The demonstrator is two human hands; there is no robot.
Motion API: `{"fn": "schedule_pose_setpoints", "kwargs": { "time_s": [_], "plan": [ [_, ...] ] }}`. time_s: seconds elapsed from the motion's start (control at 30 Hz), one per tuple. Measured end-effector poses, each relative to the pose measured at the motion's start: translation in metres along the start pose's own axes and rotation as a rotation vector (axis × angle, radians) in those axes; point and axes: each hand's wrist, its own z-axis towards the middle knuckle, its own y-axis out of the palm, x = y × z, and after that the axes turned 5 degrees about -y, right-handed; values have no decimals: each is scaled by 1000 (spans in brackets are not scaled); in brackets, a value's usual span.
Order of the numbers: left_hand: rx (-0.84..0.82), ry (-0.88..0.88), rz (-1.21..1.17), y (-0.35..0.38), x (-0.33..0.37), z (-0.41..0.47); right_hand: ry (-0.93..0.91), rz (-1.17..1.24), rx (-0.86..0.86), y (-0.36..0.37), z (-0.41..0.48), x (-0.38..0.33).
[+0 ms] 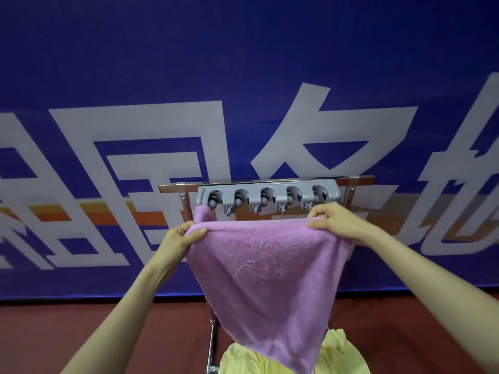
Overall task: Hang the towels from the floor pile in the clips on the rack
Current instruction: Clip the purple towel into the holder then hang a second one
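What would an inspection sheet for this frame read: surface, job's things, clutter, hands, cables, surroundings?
Surface: dark red floor.
Job's things: purple towel stretched below the grey clip bar on the metal rack, left corner up at the leftmost clip, clamping unclear; yellow towels on the floor.
Clutter: nothing seen.
Hands: left hand and right hand each pinch the towel's top edge.
Cables: nothing seen.
Surroundings: blue banner with large white characters behind the rack.
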Motion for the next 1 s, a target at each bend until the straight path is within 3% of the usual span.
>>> {"fn": "schedule_pose_setpoints", "kwargs": {
  "time_s": [0.17,0.4,0.6,0.77,1.0],
  "plan": [
    [73,24,-111,1,-2,0,11,-18,-111,-4,-7,10],
    [207,54,-180,11,-1,6,-39,68,62,-7,-6,24],
    [280,92,-209,18,3,4,10,59,6,-6,-4,31],
    [293,34,-278,18,-1,5,-22,288,-109,-1,-9,37],
    [260,-20,-258,27,-6,7,-20,382,-248,6,-9,19]
  ]
}}
